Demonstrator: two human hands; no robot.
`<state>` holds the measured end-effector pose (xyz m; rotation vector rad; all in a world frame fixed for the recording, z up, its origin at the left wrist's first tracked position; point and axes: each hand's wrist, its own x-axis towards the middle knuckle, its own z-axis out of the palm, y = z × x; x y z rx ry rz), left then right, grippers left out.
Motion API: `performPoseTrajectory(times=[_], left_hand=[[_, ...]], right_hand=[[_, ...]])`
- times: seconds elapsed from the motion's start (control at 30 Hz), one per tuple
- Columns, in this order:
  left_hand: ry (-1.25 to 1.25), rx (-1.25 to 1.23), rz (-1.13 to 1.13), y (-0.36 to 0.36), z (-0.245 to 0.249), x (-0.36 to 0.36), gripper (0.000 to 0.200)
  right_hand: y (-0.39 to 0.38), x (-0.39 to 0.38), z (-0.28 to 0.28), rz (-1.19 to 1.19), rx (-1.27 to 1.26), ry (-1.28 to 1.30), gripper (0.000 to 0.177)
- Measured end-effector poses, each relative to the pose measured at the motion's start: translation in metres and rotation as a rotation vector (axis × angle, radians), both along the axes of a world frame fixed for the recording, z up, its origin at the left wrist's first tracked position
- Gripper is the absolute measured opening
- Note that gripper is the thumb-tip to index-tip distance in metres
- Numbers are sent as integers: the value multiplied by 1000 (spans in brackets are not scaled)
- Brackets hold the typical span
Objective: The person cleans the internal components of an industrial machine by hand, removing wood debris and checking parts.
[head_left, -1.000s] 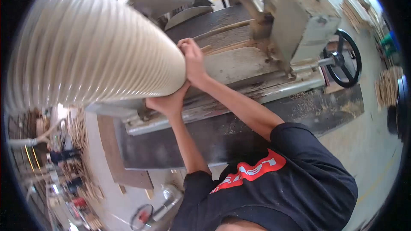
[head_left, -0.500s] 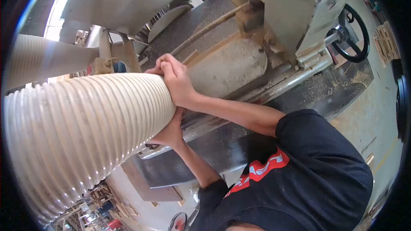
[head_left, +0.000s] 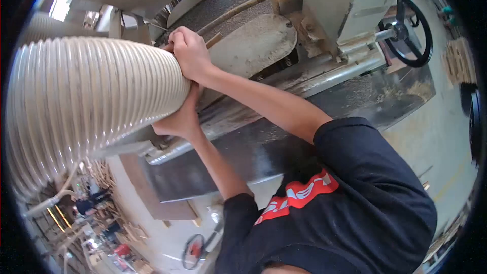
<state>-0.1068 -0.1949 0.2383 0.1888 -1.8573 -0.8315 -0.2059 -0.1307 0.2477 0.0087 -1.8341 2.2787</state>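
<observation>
A large ribbed, whitish hose (head_left: 101,86) fills the left side, its narrower-looking end toward the middle. My right hand (head_left: 190,53) is closed at the upper edge of that end, fingers curled. Below it, my left hand (head_left: 177,116) grips the underside of the same end, with most of its fingers hidden behind the hose. Just beyond both hands lies a dusty machine with a pale oval plate (head_left: 253,45). What the hose end meets is hidden by my hands.
A black handwheel (head_left: 409,30) is on the machine's right. A dark flat panel (head_left: 243,147) with sawdust lies beneath my arms. Stacked wood (head_left: 459,61) stands at the far right. Mixed clutter and another wheel (head_left: 193,251) show at the bottom left.
The view has shifted, so the hands, hose and machine sit higher and further left. Both hands remain on the hose end, with more of the left hand showing beneath it.
</observation>
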Motion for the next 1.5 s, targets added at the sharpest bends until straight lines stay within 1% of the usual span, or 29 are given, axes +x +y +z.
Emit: performPoseTrajectory(times=[0.07,0.1,0.13,0.17,0.23,0.27,0.33,0.37,0.43,0.5,0.53,0.63,0.7,0.73,0.8,0.83,0.87,0.93,0.97,1.07,1.1,1.2,1.27,1.33,1.4,1.43,1.5], left_hand=[[54,58,-82,-7,-7,1,78],[-12,74,-67,-6,-7,9,82],[-68,94,-50,-4,0,13,85],[-77,74,-36,-5,-3,15,89],[-55,-14,-16,-11,-11,16,96],[-25,21,-26,-11,-14,13,101],[39,89,-48,-10,-20,6,109],[41,83,-54,-10,-21,6,110],[49,37,-61,-14,-24,7,109],[38,-47,-92,-22,-28,8,107],[55,-32,-87,-23,-30,10,107],[121,34,-69,-23,-31,14,105],[186,116,-87,-22,-30,11,105],[157,115,-72,-20,-28,10,105],[79,106,-32,-18,-22,15,104],[124,126,-71,-19,-22,11,102],[97,142,-101,-20,-21,7,101],[9,168,-164,-25,-19,14,98],[-81,222,-211,-32,-19,13,100],[-29,4,-121,-41,-24,12,97],[-71,29,-115,-37,-20,15,93],[12,114,-205,-37,-24,10,90],[-34,64,-198,-40,-26,11,90],[-42,52,-204,-42,-28,12,90],[-9,81,-219,-40,-30,11,89],[-33,80,-202,-39,-29,11,89],[-85,75,-183,-33,-25,15,91]], right_hand=[[24,6,7,105,210,59,32],[41,9,8,120,417,179,32],[61,4,3,142,623,318,33],[82,-14,-18,144,805,382,29],[130,-19,-35,127,1034,402,27],[153,-23,-28,99,1089,363,27],[174,-32,-49,92,1182,320,27],[173,-34,-64,77,1212,294,27],[162,-38,-72,41,1262,253,27],[160,-48,-74,56,1282,338,27],[157,-51,-75,69,1292,380,27],[136,-57,-73,85,1387,199,25],[124,-67,-68,143,1319,260,26],[121,-70,-66,179,1286,293,27],[119,-96,-81,162,1301,412,24],[114,-104,-78,160,1306,486,22],[112,-112,-74,181,1319,418,31],[110,-100,-54,240,1331,250,51],[111,-98,-56,202,1314,275,42],[120,-88,-46,176,1267,457,38],[123,-106,-67,-36,1207,906,35],[136,-61,-9,-19,874,821,35],[163,-13,18,225,838,513,19],[191,13,13,355,660,302,19],[221,25,6,501,842,223,19],[230,26,4,570,933,181,19],[238,25,2,548,1238,419,22]])
